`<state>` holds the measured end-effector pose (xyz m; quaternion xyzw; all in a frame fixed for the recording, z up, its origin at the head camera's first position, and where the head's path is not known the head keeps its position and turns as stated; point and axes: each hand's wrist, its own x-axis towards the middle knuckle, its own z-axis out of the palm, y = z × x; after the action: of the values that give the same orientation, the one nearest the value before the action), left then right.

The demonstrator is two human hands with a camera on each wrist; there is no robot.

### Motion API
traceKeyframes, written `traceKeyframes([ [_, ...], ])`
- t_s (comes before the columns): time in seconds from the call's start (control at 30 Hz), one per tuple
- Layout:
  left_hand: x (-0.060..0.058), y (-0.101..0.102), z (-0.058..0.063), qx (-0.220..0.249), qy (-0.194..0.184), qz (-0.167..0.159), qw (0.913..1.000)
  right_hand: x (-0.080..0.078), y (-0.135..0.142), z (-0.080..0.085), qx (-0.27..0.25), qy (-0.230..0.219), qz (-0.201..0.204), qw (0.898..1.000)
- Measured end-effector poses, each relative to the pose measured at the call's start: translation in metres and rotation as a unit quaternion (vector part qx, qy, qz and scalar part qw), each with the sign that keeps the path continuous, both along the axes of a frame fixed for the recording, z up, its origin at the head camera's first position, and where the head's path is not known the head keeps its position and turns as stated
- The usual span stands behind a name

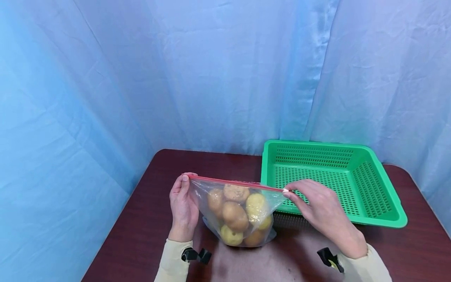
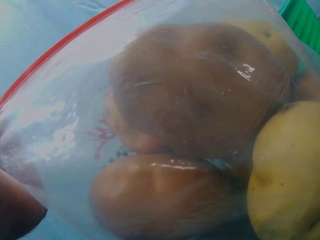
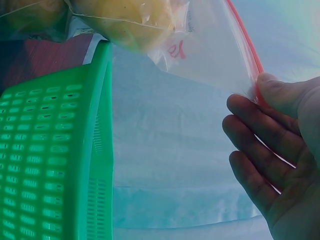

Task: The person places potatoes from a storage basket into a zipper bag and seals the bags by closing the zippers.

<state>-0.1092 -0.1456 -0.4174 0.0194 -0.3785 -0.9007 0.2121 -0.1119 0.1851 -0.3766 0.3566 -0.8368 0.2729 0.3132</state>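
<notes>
A clear zip-top bag (image 1: 206, 196) with a red strip along its top stands over the table, bulging with several rounded brown and yellow fruits or vegetables. My left hand (image 1: 184, 207) pinches the left end of the red strip, thumb on the near side. At the other end, my right hand (image 1: 318, 203) pinches the strip's corner between thumb and index finger; its other fingers stretch out loosely in the right wrist view. Between the hands the red strip (image 1: 229, 181) is pulled nearly straight. In the left wrist view, a brown piece (image 2: 160, 195) and a yellow piece (image 2: 287, 170) press against the plastic.
A green perforated basket (image 1: 382, 196) sits on the right side of the dark reddish-brown table (image 1: 141, 219), just behind my right hand and partly behind the bag. Blue-white curtains (image 1: 218, 78) hang along the table's back and left side.
</notes>
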Motion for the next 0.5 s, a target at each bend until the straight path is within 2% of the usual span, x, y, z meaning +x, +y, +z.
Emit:
traceKeyframes([
  [0.23,0.002,0.000,0.000,0.000,-0.001,0.000,1.0000,0.000,0.000,-0.001,-0.009,0.004,0.004,1.000],
  [0.33,0.001,-0.002,-0.001,-0.006,-0.001,-0.007,1.0000,0.001,0.000,-0.002,-0.015,-0.015,-0.005,1.000],
  [0.4,0.001,-0.005,-0.003,-0.015,-0.001,-0.018,0.9997,0.002,-0.002,-0.005,-0.025,-0.059,-0.017,0.998],
  [0.43,0.001,-0.006,-0.004,-0.021,0.001,-0.027,0.9994,0.003,-0.003,-0.006,-0.035,-0.095,-0.026,0.995],
  [0.5,0.001,-0.010,-0.006,-0.042,0.006,-0.050,0.9979,0.005,-0.005,-0.010,-0.061,-0.187,-0.040,0.980],
])
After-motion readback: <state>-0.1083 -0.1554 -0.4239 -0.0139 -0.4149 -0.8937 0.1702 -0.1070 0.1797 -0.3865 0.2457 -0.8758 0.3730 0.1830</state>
